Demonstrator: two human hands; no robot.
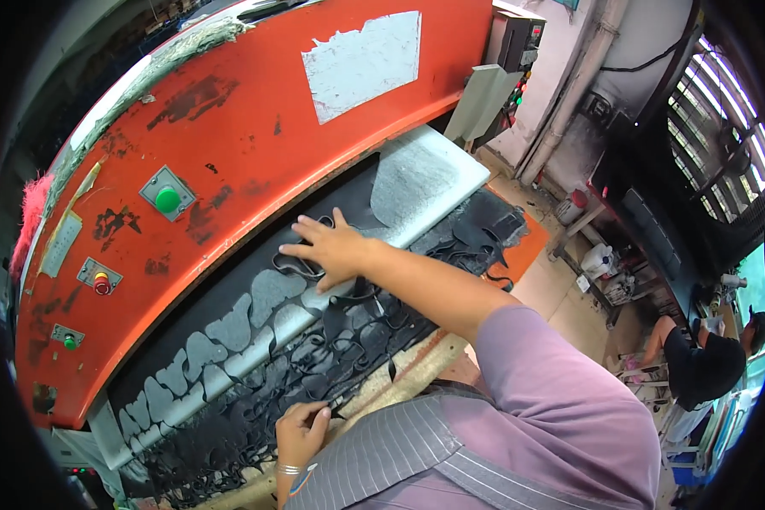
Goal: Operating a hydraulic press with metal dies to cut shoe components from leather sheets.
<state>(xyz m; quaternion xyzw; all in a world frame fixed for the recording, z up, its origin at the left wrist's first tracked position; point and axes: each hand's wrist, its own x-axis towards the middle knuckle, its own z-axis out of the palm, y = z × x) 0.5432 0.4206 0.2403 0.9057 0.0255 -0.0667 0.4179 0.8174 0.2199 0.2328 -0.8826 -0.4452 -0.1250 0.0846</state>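
At center frame, the right hand (335,251) is spreading its fingers over a black sheet (234,276); below, the left hand (302,433) is curling near black scraps (314,374), any grasp impossible to tell. A white board's (465,174) edge is leaving open room upper right; two green buttons (167,200) are showing at left.

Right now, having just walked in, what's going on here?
A person's right hand is spread over a dark sheet with shaped gaps, which lies on a white board at an orange machine. The left hand is curled beside heaped black scraps; whether it grips any is unclear. Another person is off to the right.
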